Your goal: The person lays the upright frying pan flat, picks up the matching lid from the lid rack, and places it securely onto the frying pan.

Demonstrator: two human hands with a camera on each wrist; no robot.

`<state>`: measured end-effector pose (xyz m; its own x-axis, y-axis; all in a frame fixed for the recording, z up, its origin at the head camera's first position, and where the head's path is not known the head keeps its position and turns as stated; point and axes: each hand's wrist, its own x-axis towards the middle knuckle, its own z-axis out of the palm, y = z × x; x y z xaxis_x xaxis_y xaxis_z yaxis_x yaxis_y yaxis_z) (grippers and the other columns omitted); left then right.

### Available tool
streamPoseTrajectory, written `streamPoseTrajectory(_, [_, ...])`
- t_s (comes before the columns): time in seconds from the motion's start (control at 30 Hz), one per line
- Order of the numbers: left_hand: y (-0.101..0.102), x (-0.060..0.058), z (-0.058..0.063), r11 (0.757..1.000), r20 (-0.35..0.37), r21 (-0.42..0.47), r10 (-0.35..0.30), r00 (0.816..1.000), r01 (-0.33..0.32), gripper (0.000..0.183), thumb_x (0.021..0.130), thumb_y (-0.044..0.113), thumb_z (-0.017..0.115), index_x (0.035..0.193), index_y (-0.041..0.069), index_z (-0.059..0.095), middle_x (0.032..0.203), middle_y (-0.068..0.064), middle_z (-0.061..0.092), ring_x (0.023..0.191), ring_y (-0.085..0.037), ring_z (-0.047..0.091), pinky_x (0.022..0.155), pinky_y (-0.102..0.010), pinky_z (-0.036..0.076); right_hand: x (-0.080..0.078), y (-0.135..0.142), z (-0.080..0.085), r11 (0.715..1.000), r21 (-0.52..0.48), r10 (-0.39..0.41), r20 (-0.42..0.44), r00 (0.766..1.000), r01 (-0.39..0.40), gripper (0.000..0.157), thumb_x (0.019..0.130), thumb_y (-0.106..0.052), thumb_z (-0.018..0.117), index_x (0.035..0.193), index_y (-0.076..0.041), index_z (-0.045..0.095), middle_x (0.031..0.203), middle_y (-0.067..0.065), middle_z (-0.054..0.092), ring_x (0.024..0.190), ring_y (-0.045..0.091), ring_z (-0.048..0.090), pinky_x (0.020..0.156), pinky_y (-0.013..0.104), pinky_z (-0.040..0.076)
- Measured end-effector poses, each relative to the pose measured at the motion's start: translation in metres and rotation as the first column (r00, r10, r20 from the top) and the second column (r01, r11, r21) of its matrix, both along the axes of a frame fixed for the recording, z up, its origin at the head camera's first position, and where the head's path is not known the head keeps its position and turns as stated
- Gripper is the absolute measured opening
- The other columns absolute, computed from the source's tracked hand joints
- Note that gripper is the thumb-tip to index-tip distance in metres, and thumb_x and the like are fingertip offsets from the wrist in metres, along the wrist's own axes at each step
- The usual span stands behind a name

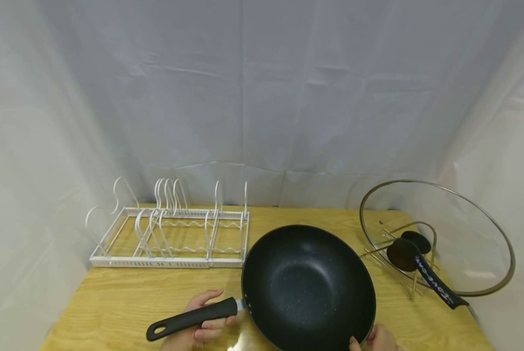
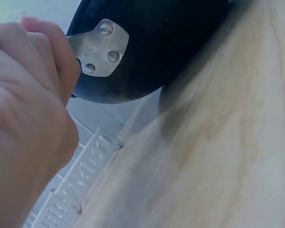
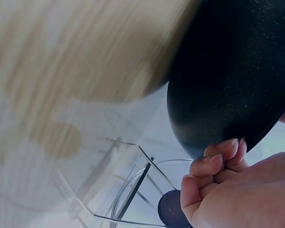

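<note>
A black wok [image 1: 308,287] with one long black handle [image 1: 191,319] is at the front middle of the head view, its inside facing up. My left hand [image 1: 202,317] grips the handle near its base. The left wrist view shows that hand beside the riveted metal bracket [image 2: 97,50]. On the opposite side, my right hand [image 1: 378,337] holds the wok's rim, thumb over the edge. Its curled fingers [image 3: 213,164] lie against the dark underside in the right wrist view. The frames leave unclear whether the wok's base touches the table.
A white wire rack [image 1: 170,262] with upright dividers stands at the back left of the wooden table [image 1: 117,307]. To the right, a glass lid [image 1: 473,239] with a black knob leans on a wire stand [image 1: 433,229]. Pale sheeting [image 1: 279,97] surrounds the table.
</note>
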<state>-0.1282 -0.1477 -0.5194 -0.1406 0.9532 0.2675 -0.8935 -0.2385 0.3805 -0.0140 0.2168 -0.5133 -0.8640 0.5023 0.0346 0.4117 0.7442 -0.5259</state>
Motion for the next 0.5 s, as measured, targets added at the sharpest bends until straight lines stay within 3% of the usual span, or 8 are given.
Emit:
streamPoseTrajectory(0.1, [-0.004, 0.003, -0.006, 1.000, 0.037, -0.007, 0.005, 0.999, -0.005, 0.065, 0.096, 0.056, 0.016, 0.116, 0.005, 0.051, 0.063, 0.009, 0.033, 0.044, -0.001, 0.029, 0.036, -0.013, 0.017, 0.001, -0.002, -0.003, 1.000, -0.030, -0.004, 0.015, 1.000, 0.005, 0.036, 0.068, -0.026, 0.074, 0.070, -0.008, 0.043, 0.065, 0.004, 0.042, 0.059, 0.017, 0.041, 0.057, 0.031, 0.029])
streamPoseTrajectory(0.2, [-0.009, 0.007, -0.010, 0.993, 0.047, -0.068, 0.105, 0.993, -0.101, 0.072, 0.094, 0.058, 0.011, 0.116, 0.005, 0.054, 0.062, 0.010, 0.031, 0.046, 0.000, 0.030, 0.039, -0.013, 0.020, 0.002, -0.004, -0.006, 0.998, -0.068, -0.004, -0.001, 1.000, 0.004, 0.035, 0.069, -0.023, 0.074, 0.072, -0.006, 0.043, 0.066, 0.004, 0.043, 0.058, 0.016, 0.041, 0.052, 0.028, 0.031])
streamPoseTrajectory(0.3, [-0.011, 0.009, -0.012, 0.968, 0.010, -0.134, 0.216, 0.976, -0.212, 0.076, 0.094, 0.056, 0.004, 0.112, 0.005, 0.057, 0.060, 0.011, 0.029, 0.045, 0.000, 0.027, 0.041, -0.013, 0.019, 0.003, -0.009, -0.008, 0.997, -0.081, -0.010, -0.086, 0.996, 0.003, 0.035, 0.068, -0.019, 0.076, 0.071, -0.006, 0.044, 0.064, 0.003, 0.044, 0.055, 0.013, 0.041, 0.048, 0.025, 0.031])
streamPoseTrajectory(0.37, [-0.010, 0.008, -0.012, 0.956, -0.019, -0.144, 0.257, 0.966, -0.257, 0.078, 0.095, 0.052, -0.001, 0.109, 0.004, 0.058, 0.058, 0.011, 0.028, 0.043, 0.000, 0.025, 0.038, -0.013, 0.016, 0.004, -0.011, -0.008, 0.997, -0.076, -0.014, -0.125, 0.992, 0.005, 0.036, 0.067, -0.018, 0.078, 0.070, -0.006, 0.044, 0.062, 0.002, 0.043, 0.053, 0.012, 0.040, 0.047, 0.024, 0.031])
streamPoseTrajectory(0.5, [-0.007, 0.008, -0.013, 0.946, -0.058, -0.106, 0.303, 0.951, -0.307, 0.075, 0.097, 0.042, -0.003, 0.108, 0.003, 0.060, 0.059, 0.009, 0.027, 0.044, -0.001, 0.025, 0.038, -0.013, 0.015, 0.005, -0.004, -0.005, 0.998, -0.051, 0.026, -0.059, 0.998, -0.029, 0.039, 0.071, -0.027, 0.079, 0.069, -0.009, 0.044, 0.059, 0.000, 0.041, 0.051, 0.012, 0.039, 0.046, 0.023, 0.029])
